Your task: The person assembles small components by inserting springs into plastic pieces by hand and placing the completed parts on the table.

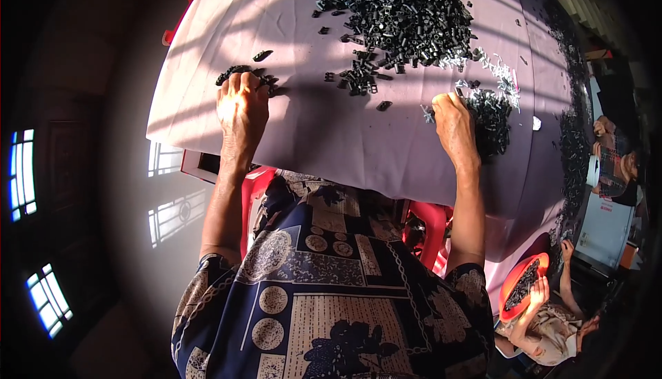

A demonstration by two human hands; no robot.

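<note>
My left hand (243,110) rests on the cloth at the left, its fingers curled down over a small cluster of black plastic pieces (231,72). What lies between those fingertips is hidden. At the right, my right hand (455,125) is closed in a pinch beside a heap of dark pieces (491,123). Thin silvery bits (427,113) show by its fingertips; whatever it grips is too small to make out. Farther off spreads a large pile of short black tubular plastic parts (407,14). A single black piece (384,105) lies between my hands.
A pale pink cloth (331,148) covers the table. Small silvery pieces (502,69) lie scattered at the big pile's right edge. Red plastic chairs (431,231) stand against the near side. At lower right, another person's hand (540,291) is at a red basin (505,289) of black parts.
</note>
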